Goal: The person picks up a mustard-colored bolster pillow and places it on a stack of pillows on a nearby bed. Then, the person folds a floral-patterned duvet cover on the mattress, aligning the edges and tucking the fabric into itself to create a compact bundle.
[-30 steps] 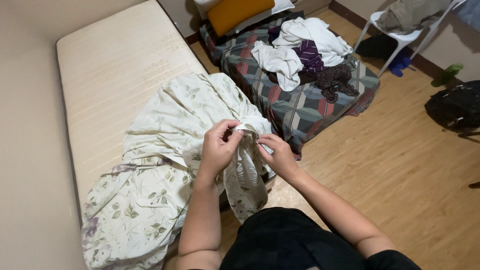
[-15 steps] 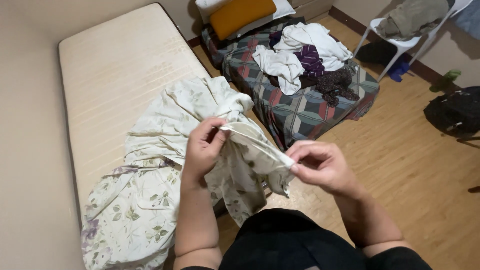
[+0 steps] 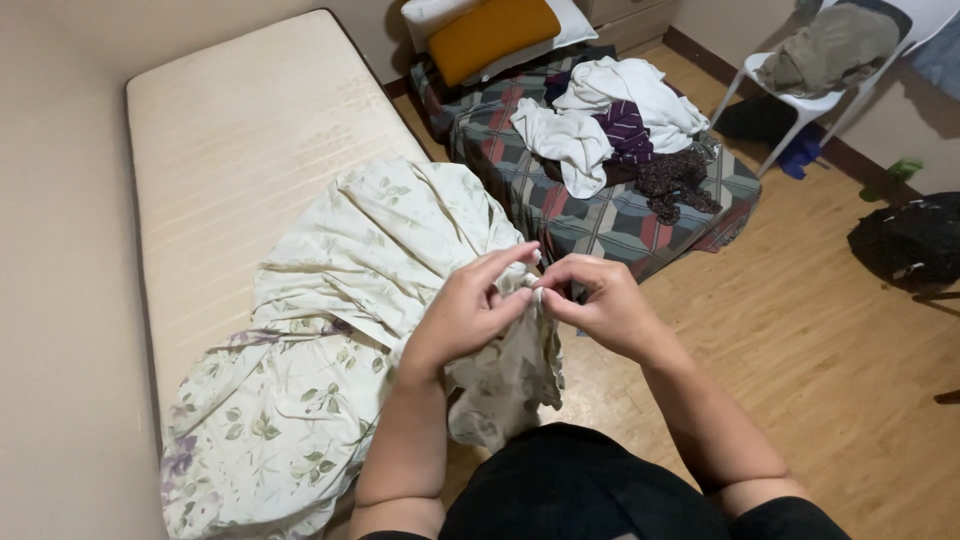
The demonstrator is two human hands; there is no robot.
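A cream bedsheet with a green leaf print (image 3: 330,330) lies bunched over the near end of a bare cream mattress (image 3: 240,130). Part of it hangs down in front of me. My left hand (image 3: 470,310) and my right hand (image 3: 600,305) meet close together at chest height, both pinching the same edge of the sheet between thumb and fingers. The pinched hem itself is mostly hidden by my fingers.
To the right lies a second low mattress with a plaid cover (image 3: 600,205), with a heap of clothes (image 3: 625,125) and an orange pillow (image 3: 495,35) on it. A white plastic chair (image 3: 840,80) with clothing stands far right. A black bag (image 3: 915,245) sits on the wooden floor.
Half a second ago my hands held the sheet edge stretched apart. They have come back together, fingertips almost touching, still gripping the fabric.
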